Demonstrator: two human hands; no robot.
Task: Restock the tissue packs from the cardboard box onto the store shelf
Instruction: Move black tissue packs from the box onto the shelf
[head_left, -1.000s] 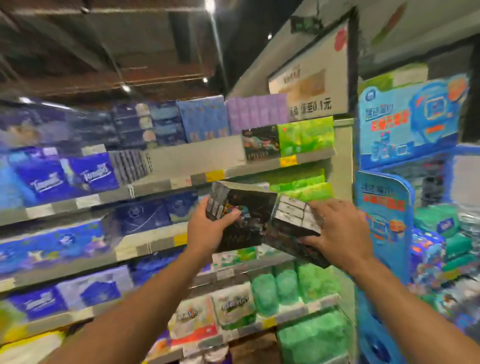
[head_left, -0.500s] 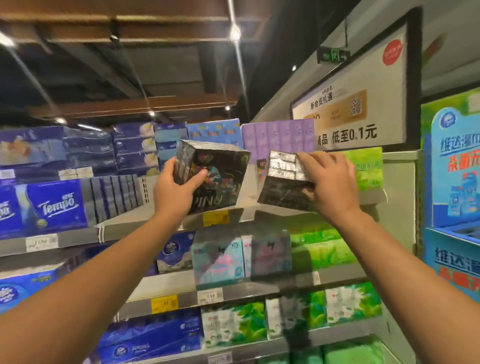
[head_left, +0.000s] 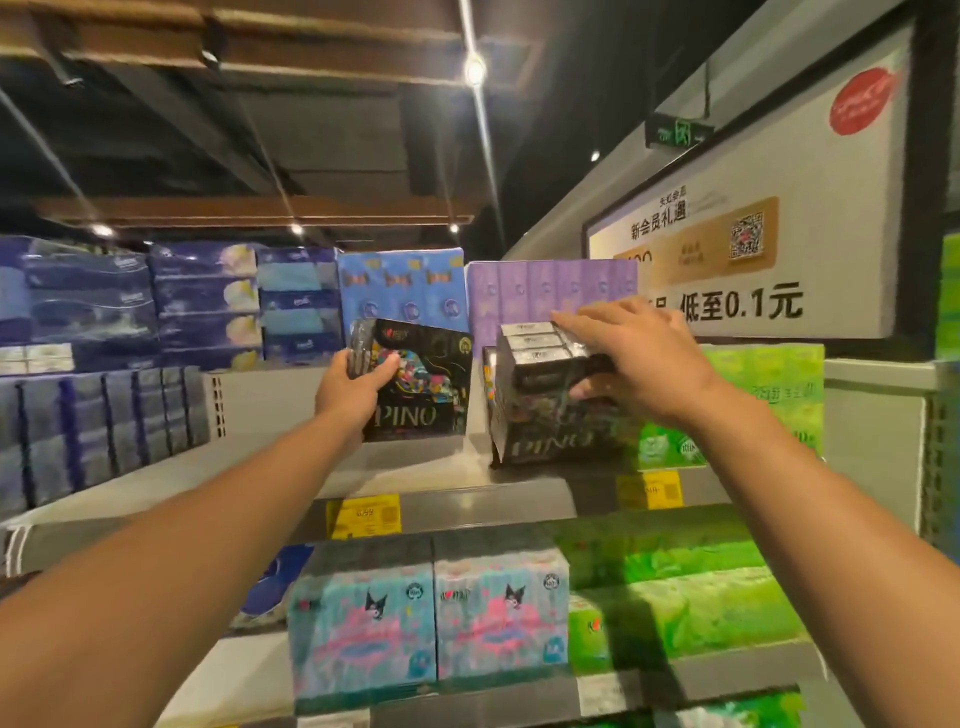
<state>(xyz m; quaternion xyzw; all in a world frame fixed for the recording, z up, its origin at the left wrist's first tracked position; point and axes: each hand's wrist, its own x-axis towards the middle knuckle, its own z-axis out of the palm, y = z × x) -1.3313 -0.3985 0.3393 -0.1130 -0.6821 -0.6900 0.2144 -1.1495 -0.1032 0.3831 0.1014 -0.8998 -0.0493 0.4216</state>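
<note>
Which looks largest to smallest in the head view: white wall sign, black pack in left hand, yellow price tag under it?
1. White wall sign.
2. Black pack gripped by the left hand.
3. Yellow price tag.
This is apparent size only; the sign hangs farther back.

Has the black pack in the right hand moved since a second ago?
Yes. The black pack in the right hand went up, from the lower shelves to the purple packs.

"PINO" stands in pale letters low on the front of the black tissue pack (head_left: 415, 384) on the left, and again, blurred, on the black tissue pack (head_left: 550, 415) on the right. The white wall sign (head_left: 810, 218) reads "新会员礼遇" and, lower down, "低至0.1元". The yellow price tags (head_left: 366, 515) on the shelf edge are too blurred to read.
</note>
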